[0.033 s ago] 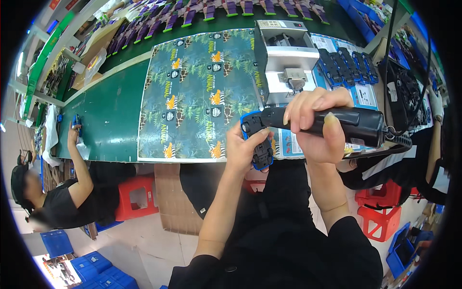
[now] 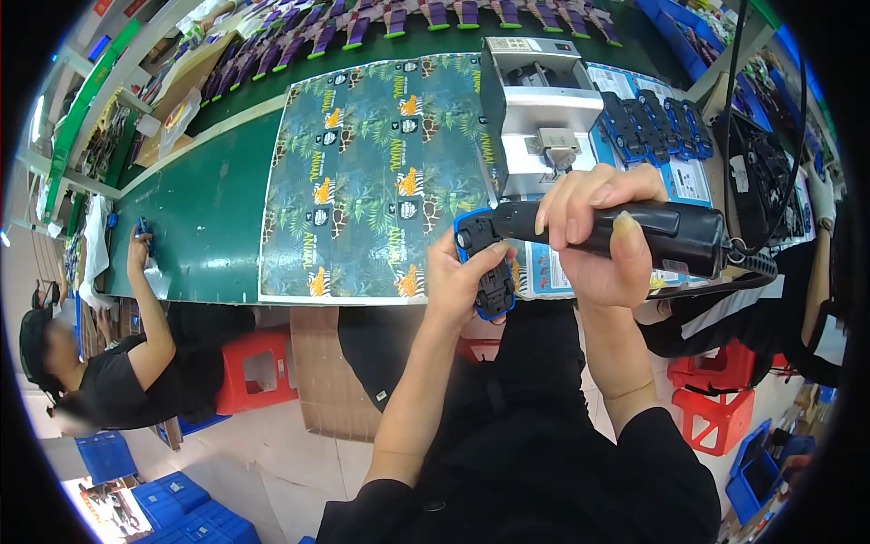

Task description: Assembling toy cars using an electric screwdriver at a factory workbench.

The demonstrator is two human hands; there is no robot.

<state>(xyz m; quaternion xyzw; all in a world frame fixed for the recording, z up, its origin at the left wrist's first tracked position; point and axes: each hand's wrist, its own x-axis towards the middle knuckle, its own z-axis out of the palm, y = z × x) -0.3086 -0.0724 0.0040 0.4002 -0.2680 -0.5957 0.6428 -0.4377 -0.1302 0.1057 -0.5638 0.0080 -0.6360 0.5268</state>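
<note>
Left hand pinches the blue-edged toy car, thumb across its black underside; car at about nine o'clock from the right hand, by the bench edge. Right hand wraps the black power driver. Judgement: brace car, keep driver aligned, press evenly.

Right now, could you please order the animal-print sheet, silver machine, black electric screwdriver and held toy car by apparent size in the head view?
1. Animal-print sheet
2. Silver machine and black electric screwdriver: unsure; the screwdriver looks nearer and is partly covered
3. Held toy car
</note>
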